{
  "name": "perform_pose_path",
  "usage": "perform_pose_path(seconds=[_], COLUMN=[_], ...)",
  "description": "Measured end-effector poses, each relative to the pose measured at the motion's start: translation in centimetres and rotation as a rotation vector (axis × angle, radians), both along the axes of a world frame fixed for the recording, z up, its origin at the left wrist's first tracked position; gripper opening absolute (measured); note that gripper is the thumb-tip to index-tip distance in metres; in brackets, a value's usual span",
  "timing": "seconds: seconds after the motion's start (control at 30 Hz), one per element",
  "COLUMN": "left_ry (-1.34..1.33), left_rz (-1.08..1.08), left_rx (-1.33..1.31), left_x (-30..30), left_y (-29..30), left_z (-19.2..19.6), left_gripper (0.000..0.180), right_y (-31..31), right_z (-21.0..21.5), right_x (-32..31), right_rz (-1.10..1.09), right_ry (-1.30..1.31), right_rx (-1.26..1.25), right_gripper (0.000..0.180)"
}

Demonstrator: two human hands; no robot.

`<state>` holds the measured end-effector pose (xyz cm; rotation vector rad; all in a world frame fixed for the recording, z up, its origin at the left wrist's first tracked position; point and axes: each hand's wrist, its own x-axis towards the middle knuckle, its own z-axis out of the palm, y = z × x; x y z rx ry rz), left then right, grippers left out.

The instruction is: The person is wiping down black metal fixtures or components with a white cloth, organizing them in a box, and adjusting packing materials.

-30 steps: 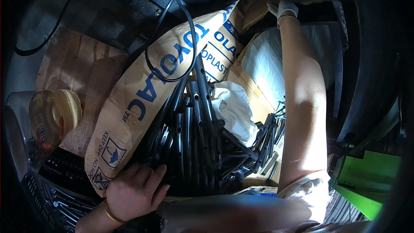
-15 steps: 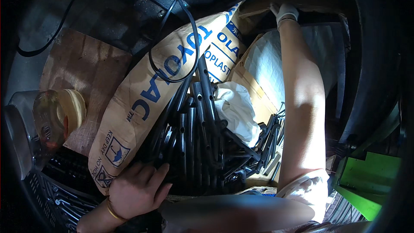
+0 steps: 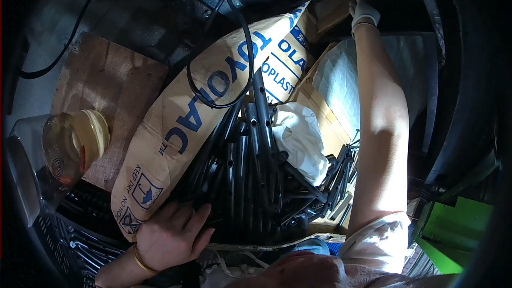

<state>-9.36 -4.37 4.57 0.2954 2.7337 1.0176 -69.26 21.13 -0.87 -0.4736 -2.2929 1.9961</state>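
My bare left hand (image 3: 168, 234), with a yellow bangle at the wrist, rests by the lower end of a brown kraft paper bag (image 3: 176, 112) with blue print. Its thumb and forefinger are apart; the other fingertips are lost in shadow. At the far right, my right hand (image 3: 366, 13) in a white glove is closed on the edge of a brown cardboard flap (image 3: 341, 8). Between my arms lies a heap of black tubes (image 3: 242, 165) with holes in them. A crumpled white cloth (image 3: 301, 138) sits against the tubes.
A looped black cable (image 3: 252, 69) hangs over the bag. On the left are a brown board (image 3: 112, 82), a clear container with a roll of tape (image 3: 96, 133), and a dark crate (image 3: 53, 245) of metal rods. A green metal part (image 3: 458, 229) stands at the right.
My right hand has moved slightly right and up with the cardboard flap, which now sits at a steeper angle. The view has shifted a little; my left hand has stayed in place.
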Motion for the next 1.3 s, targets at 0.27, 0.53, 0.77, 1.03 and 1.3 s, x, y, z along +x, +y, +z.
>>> perform_pose_path(seconds=[0.27, 0.53, 0.77, 1.03, 1.3], left_ry=[0.068, -0.095, 0.086, 0.069, 0.008], left_rz=[-0.037, -0.017, -0.05, -0.018, -0.069], left_rx=[0.079, -0.042, 0.013, 0.086, 0.044], left_x=[-0.3, 0.7, -0.1, 0.0, 0.0], left_y=[0.4, 0.5, 0.2, 0.4, 0.3], left_z=[-0.7, -0.4, -0.8, -1.8, -1.5], left_gripper=[0.04, 0.051, 0.047, 0.043, 0.047], right_y=[1.3, -0.3, 0.3, 1.0, -0.4], right_z=[7.5, 2.9, 11.5, 6.7, 8.2], right_x=[2.3, 0.2, 2.5, 1.5, 1.6], right_rz=[-0.053, 0.058, 0.042, 0.03, -0.114], right_ry=[0.031, 0.061, 0.229, 0.067, 0.092], right_rx=[0.415, 0.243, 0.282, 0.202, 0.05], right_gripper=[0.045, 0.047, 0.045, 0.05, 0.042])
